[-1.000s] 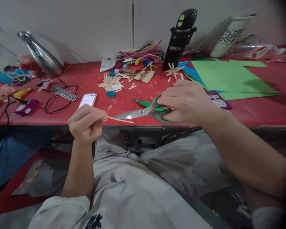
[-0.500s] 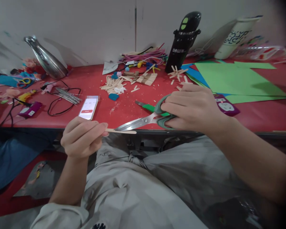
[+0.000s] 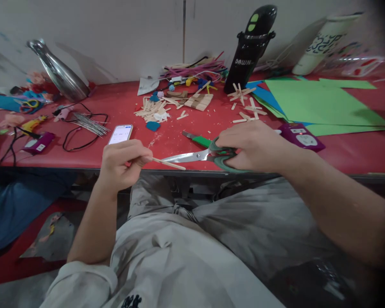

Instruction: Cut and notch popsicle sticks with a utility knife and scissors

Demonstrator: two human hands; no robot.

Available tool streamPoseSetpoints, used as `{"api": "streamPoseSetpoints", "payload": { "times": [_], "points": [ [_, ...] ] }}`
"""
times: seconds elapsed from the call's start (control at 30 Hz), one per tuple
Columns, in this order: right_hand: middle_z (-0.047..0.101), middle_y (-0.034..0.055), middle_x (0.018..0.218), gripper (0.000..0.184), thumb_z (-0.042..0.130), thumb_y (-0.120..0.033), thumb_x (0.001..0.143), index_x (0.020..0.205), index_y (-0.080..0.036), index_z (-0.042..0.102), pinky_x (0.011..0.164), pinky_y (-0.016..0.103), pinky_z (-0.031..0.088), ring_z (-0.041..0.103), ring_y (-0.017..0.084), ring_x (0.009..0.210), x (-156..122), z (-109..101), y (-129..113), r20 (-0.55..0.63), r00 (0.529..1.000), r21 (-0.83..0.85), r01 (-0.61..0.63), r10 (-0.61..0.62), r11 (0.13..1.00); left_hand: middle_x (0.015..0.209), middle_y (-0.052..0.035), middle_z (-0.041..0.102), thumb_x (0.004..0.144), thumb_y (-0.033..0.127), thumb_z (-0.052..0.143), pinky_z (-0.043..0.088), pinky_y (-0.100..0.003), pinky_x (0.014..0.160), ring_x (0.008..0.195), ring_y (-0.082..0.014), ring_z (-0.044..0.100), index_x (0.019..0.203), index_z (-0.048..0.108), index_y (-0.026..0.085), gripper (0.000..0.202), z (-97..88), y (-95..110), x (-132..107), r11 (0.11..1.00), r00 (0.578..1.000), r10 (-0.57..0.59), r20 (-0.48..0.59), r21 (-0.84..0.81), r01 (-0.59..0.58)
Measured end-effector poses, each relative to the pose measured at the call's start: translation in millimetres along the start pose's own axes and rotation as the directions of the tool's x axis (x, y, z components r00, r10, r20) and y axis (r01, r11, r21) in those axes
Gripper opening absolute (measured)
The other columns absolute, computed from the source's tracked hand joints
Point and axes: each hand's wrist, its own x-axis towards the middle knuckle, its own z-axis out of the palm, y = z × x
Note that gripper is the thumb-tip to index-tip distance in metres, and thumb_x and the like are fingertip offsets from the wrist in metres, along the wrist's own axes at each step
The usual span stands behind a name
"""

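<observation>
Holding scissors (image 3: 205, 155) by a thin wooden stick (image 3: 168, 163) over red table (image 3: 122, 107).

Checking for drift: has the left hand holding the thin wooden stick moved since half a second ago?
Yes. The left hand with the thin wooden stick rose, from mostly below the red table's front edge to across it.

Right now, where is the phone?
In the head view, the phone lies on the red table, left of centre, just beyond the left hand pinching the wooden stick; black cable loop to its left, scissors in the right hand to its right.
</observation>
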Motion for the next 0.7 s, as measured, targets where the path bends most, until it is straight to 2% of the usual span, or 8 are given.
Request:
{"api": "streamPoseSetpoints", "payload": {
  "times": [0.07,0.1,0.17,0.23,0.37,0.43,0.57,0.7],
  "points": [
    [0.049,-0.0024,0.059,0.011,0.055,-0.018,0.076,0.065,-0.019,0.058,0.059,0.026,0.033,0.037,0.011,0.057,2,5,5,0.039,0.999,0.108,-0.013,0.008,0.994,0.056,0.0024,0.052,0.089,0.019,0.065,0.03,-0.026,0.044,0.047,-0.0087,0.04,0.069,0.064,0.02,0.021,3.5,-8,4,0.983,0.997,-0.045,0.06,-0.177,0.055],
    [0.046,-0.0034,0.058,0.013,0.055,-0.019,0.077,0.064,-0.018,0.059,0.058,0.025,0.033,0.034,0.01,0.056,4,7,8,0.06,0.998,0.165,-0.027,0.017,0.986,0.056,0.0018,0.053,0.091,0.023,0.064,0.029,-0.026,0.044,0.047,-0.009,0.04,0.068,0.064,0.02,0.024,6.5,-13,5,0.957,0.988,-0.107,0.109,-0.257,0.132],
    [0.042,-0.0046,0.056,0.017,0.057,-0.024,0.079,0.063,-0.018,0.059,0.055,0.024,0.032,0.03,0.009,0.055,6,10,14,0.127,0.99,0.272,-0.087,0.053,0.958,0.054,0.0012,0.051,0.092,0.032,0.065,0.028,-0.028,0.045,0.047,-0.0097,0.039,0.063,0.063,0.019,0.032,15.5,-25,5,0.882,0.962,-0.209,0.178,-0.391,0.264],
    [0.041,-0.0048,0.054,0.02,0.059,-0.029,0.08,0.063,-0.018,0.062,0.052,0.024,0.031,0.029,0.009,0.055,8,12,21,0.224,0.968,0.349,-0.188,0.113,0.918,0.057,-0.0005,0.052,0.092,0.037,0.067,0.03,-0.029,0.051,0.054,-0.0116,0.043,0.062,0.062,0.018,0.036,27.5,-36,4,0.8,0.931,-0.317,0.182,-0.475,0.366],
    [0.054,-0.0019,0.058,0.015,0.067,-0.032,0.072,0.072,-0.017,0.07,0.053,0.026,0.037,0.043,0.011,0.056,10,12,29,0.417,0.886,0.444,-0.395,0.204,0.804,0.054,0.0001,0.047,0.083,0.05,0.075,0.028,-0.03,0.05,0.051,-0.0112,0.039,0.057,0.058,0.019,0.044,51.4,-47,3,0.598,0.901,-0.394,0.18,-0.694,0.4],
    [0.058,-0.0007,0.061,0.017,0.068,-0.032,0.07,0.074,-0.016,0.072,0.055,0.026,0.04,0.047,0.012,0.059,12,11,30,0.466,0.857,0.454,-0.446,0.222,0.771,0.052,0.0013,0.042,0.079,0.053,0.078,0.024,-0.029,0.048,0.048,-0.0098,0.035,0.054,0.054,0.019,0.049,58.9,-46,4,0.518,0.885,-0.424,0.192,-0.751,0.41],
    [0.059,-0.0002,0.062,0.018,0.065,-0.03,0.072,0.076,-0.014,0.072,0.058,0.027,0.041,0.048,0.012,0.06,13,8,27,0.486,0.849,0.469,-0.453,0.206,0.758,0.051,0.0021,0.039,0.073,0.056,0.082,0.025,-0.029,0.047,0.047,-0.0087,0.033,0.051,0.05,0.019,0.054,66.3,-44,2,0.423,0.862,-0.449,0.235,-0.794,0.436],
    [0.061,0.0003,0.063,0.021,0.066,-0.032,0.071,0.077,-0.013,0.072,0.057,0.027,0.04,0.047,0.011,0.059,12,10,27,0.493,0.847,0.476,-0.453,0.198,0.754,0.049,0.0023,0.041,0.071,0.058,0.083,0.027,-0.029,0.048,0.045,-0.0086,0.034,0.052,0.053,0.019,0.053,73.0,-47,-2,0.363,0.866,-0.43,0.255,-0.829,0.425]
  ]
}}
